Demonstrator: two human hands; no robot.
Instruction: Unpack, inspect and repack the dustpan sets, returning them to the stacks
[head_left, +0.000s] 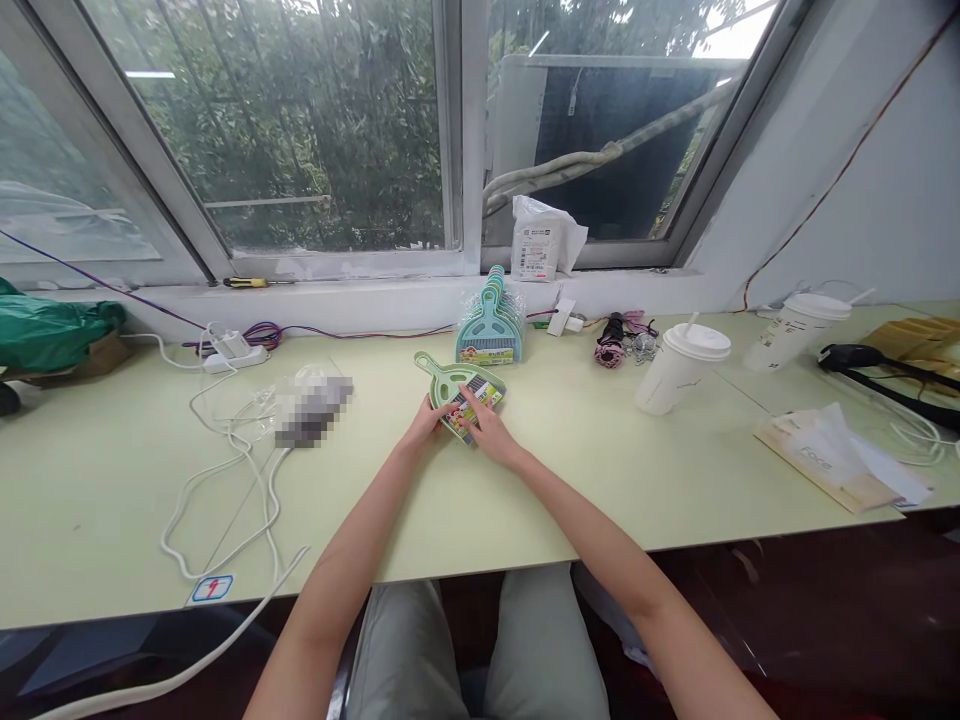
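Observation:
A small green dustpan with a brush set in it (448, 374) is held tilted just above or on the table, its handle pointing to the upper left. A colourful label wraps its front. My left hand (426, 422) grips its left edge, thumb over the front. My right hand (489, 432) holds the right side, fingers lying across the label and brush bristles. Right behind stands a stack of similar blue-green dustpan and brush sets (491, 325) in clear plastic, handles up against the wall below the window.
White cups with lids (679, 370) stand at the right, near papers (832, 455) and a black strap (892, 385). At the left lie a power strip (236, 355), loose white cable (180, 510), a blurred object (311, 410) and a green bag (56, 325). A screwdriver (247, 283) rests on the sill.

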